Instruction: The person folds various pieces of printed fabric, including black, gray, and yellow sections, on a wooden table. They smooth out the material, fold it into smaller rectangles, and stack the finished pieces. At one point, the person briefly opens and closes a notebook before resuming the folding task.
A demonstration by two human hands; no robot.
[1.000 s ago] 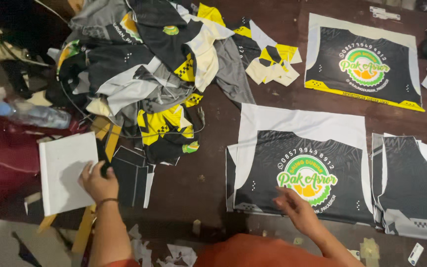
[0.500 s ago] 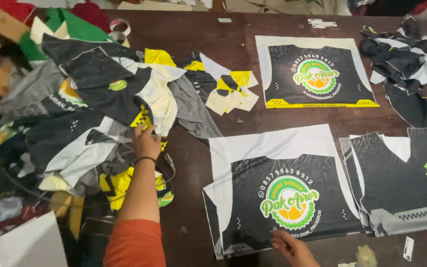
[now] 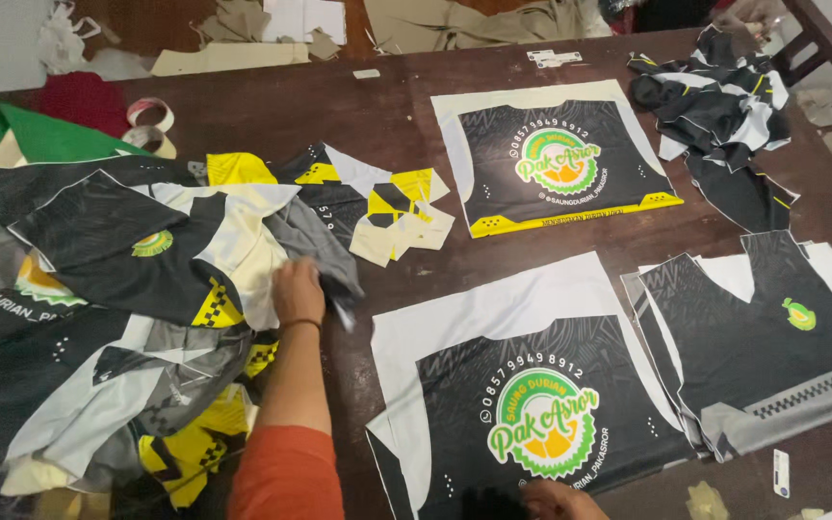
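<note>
The left hand (image 3: 298, 289) lies on the heap of cut jersey pieces in black, white, grey and yellow fabric (image 3: 137, 318), its fingers curled together over a grey piece (image 3: 315, 246) at the heap's right edge; half a second ago it rested lower on the heap, on a yellow-and-black piece. An orange sleeve (image 3: 286, 477) covers its upper arm. The heap fills the left part of the dark brown wooden bench (image 3: 339, 116).

Just right of the heap lies a flat black-and-white printed jersey panel with a round green-and-yellow emblem (image 3: 522, 395). The right hand (image 3: 551, 501) presses on that panel's lower edge, mostly cut off by the frame; whether its fingers are spread or closed cannot be told. It sat further left on the panel before.

Beyond this panel, further from the person, lies a second like panel (image 3: 556, 154); to its right is a stack of black-and-grey front panels (image 3: 763, 347).
</note>
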